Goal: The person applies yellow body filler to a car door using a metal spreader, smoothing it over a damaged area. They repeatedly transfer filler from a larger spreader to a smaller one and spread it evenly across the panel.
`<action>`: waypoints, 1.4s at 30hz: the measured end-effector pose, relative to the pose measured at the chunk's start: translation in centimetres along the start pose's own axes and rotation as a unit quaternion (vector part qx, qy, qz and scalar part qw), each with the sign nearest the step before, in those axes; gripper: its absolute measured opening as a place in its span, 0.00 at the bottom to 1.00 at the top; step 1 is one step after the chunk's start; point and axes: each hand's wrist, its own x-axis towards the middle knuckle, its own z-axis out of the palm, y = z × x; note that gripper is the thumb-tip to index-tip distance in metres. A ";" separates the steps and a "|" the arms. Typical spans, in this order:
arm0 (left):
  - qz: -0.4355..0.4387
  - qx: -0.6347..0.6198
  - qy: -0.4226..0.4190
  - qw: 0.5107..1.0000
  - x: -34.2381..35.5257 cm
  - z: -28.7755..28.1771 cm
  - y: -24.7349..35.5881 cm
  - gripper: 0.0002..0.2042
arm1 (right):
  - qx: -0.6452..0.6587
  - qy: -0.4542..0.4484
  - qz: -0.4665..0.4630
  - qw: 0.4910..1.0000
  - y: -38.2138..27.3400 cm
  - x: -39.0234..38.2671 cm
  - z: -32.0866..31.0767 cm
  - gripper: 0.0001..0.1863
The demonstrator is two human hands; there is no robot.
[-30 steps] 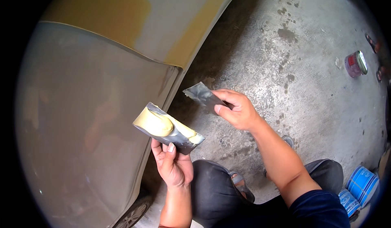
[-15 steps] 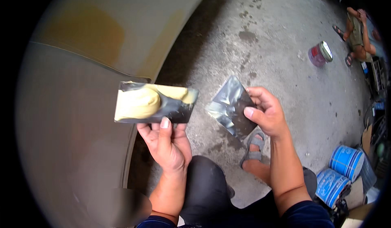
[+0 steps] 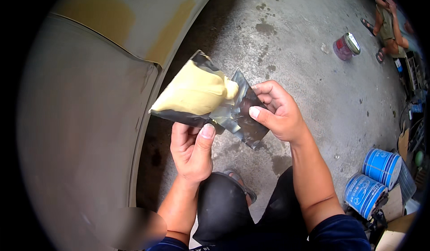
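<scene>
My left hand (image 3: 192, 150) grips the lower edge of a flat dark plate (image 3: 179, 115), thumb on top and fingers beneath. A thick mound of pale yellow putty (image 3: 192, 87) covers much of the plate. Between the thumb and fingers of my right hand (image 3: 277, 112) is a thin dark square spreader (image 3: 255, 116) with pale smears on its face. Its left edge meets the right end of the plate, against the putty there. Both pieces are held up in front of my knees.
At left stands a large grey vehicle panel (image 3: 89, 116) with yellowish-brown filler patches (image 3: 96, 16). A reddish can (image 3: 346, 46) is on the concrete floor (image 3: 304, 40). Blue drums (image 3: 365, 195) and cardboard lie at lower right. Another person (image 3: 392, 31) sits at upper right.
The spreader has moved left onto the plate's right end. The plate has tilted up and shifted right, and the putty is now heaped toward the spreader.
</scene>
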 end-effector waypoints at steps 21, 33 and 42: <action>-0.091 -0.064 0.096 0.989 -12.7 0.1 7.7 0.19 | -0.392 -0.326 -0.245 0.825 -7.5 -2.4 4.6 0.20; -0.098 0.032 0.198 0.975 -10.8 6.2 9.3 0.27 | -0.542 -0.170 -0.423 0.706 -6.9 -7.0 3.0 0.21; -0.055 0.164 0.247 0.954 -5.7 5.5 10.9 0.21 | 0.118 -0.063 0.072 0.988 1.4 -1.1 -8.8 0.17</action>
